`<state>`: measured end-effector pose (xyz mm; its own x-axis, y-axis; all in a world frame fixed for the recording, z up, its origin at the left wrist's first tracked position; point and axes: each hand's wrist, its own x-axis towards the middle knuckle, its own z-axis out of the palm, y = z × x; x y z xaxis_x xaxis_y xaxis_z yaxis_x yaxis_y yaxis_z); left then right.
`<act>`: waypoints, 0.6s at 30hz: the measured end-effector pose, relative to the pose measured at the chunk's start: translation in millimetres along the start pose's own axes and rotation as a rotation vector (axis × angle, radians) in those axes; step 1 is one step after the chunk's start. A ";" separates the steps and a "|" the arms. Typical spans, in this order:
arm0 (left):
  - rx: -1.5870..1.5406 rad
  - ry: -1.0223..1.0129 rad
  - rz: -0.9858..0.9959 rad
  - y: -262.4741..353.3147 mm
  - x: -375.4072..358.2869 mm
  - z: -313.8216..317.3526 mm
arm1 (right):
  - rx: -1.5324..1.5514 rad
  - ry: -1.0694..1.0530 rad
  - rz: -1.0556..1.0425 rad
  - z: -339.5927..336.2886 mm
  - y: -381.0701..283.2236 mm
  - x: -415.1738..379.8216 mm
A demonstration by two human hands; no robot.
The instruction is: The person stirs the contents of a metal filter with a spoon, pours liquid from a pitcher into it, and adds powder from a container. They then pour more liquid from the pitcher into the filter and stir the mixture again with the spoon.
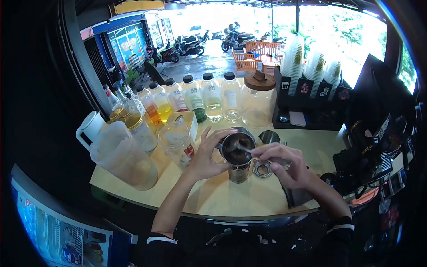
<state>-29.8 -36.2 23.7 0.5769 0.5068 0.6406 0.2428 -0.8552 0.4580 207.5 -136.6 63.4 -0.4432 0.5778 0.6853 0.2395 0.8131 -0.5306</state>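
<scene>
My left hand is wrapped round the side of a metal pitcher, which is tilted so its open mouth faces me. Dark contents show inside it. Between the fingers of my right hand is a spoon, its bowl end inside the pitcher. Directly under the pitcher, a shiny cylindrical cup stands on the counter, its top overlapped by the pitcher in this view. A round metal ring-shaped piece lies to the right, below my right fingers. Behind it is another metal cup.
The pale counter holds a clear plastic jar, a large frosted jug and a row of capped bottles. A wood-lidded jar stands beside a black cup holder. A dark cloth hangs at the front edge.
</scene>
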 end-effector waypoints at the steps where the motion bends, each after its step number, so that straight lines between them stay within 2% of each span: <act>1: -0.003 -0.002 0.000 0.8 0.5 0.0 | -0.001 0.001 0.003 -1.3 0.8 0.7; 6: 0.017 -0.032 0.008 -0.4 0.2 -1.7 | 0.221 -0.031 0.058 -8.0 5.5 2.3; 10: 0.059 -0.044 0.038 2.9 -2.6 -0.7 | 0.201 -0.010 0.060 -7.8 2.9 8.8; 13: 0.069 -0.040 0.033 0.9 -3.4 0.0 | 0.169 -0.090 0.101 -10.7 2.4 9.2; 16: 0.071 -0.024 0.034 0.8 -4.3 -0.6 | 0.127 -0.004 0.047 -9.1 4.1 9.0; 18: 0.069 -0.027 0.005 1.6 -5.0 -1.1 | 0.207 -0.019 0.125 -6.7 3.8 8.0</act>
<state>-33.1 -40.0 22.0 0.5991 0.5001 0.6253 0.2922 -0.8636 0.4108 210.7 -128.4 70.2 -0.4375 0.6702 0.5995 0.1124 0.7022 -0.7030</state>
